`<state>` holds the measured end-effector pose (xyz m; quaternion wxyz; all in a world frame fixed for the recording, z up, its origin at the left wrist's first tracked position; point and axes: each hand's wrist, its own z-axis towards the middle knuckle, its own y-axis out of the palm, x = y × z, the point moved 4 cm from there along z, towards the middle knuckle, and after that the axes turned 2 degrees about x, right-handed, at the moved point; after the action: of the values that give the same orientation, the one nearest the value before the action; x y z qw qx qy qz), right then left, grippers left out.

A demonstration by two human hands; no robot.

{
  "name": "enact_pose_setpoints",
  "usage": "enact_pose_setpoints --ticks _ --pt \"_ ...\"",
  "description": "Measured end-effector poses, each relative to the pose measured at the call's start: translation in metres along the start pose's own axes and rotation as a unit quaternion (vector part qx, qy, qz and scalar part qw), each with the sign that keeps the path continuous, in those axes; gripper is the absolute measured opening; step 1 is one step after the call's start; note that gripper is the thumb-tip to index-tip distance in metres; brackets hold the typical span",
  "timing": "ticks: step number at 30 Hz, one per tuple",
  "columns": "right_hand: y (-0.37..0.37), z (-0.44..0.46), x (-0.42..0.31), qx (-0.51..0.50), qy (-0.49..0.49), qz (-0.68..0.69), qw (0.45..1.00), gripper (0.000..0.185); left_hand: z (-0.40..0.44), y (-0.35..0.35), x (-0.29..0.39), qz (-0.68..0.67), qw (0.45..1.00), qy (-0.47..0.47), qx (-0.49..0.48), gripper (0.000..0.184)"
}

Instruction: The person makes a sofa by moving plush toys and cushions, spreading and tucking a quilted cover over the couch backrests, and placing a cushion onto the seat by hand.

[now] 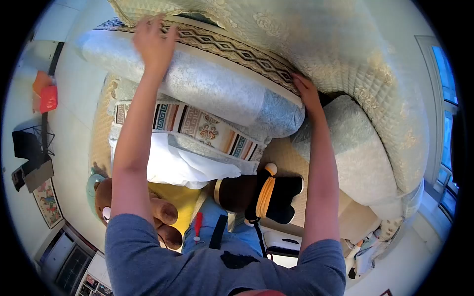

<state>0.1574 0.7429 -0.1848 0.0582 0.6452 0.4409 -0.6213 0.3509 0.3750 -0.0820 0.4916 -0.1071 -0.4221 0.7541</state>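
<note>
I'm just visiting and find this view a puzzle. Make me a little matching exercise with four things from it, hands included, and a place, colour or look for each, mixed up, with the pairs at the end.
Things
1. Left hand
2. Right hand
3. Rumpled cloth
4. Plush toy nearer the right arm

Places and looks
A. At the right end of the diamond-patterned band
B. Has a yellow-orange sash around it
C. Over the left part of the diamond-patterned band
D. Plain white

Pairs: 1-C, 2-A, 3-D, 4-B
</note>
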Motion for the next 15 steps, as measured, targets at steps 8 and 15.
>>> enact_pose_setpoints --ticks 8,15 --pt "0.020 -0.087 -0.015 0.073 -0.175 -0.169 0.967 0.081 -0.123 -0.047 -0.035 -0.338 0.869 -0.359 -0.048 0.072" --pt "0.020 -0.077 -0.058 0.061 -0.214 -0.135 0.965 0.082 -0.053 -0.028 -0.008 -0.233 0.966 -0.110 -0.031 0.069"
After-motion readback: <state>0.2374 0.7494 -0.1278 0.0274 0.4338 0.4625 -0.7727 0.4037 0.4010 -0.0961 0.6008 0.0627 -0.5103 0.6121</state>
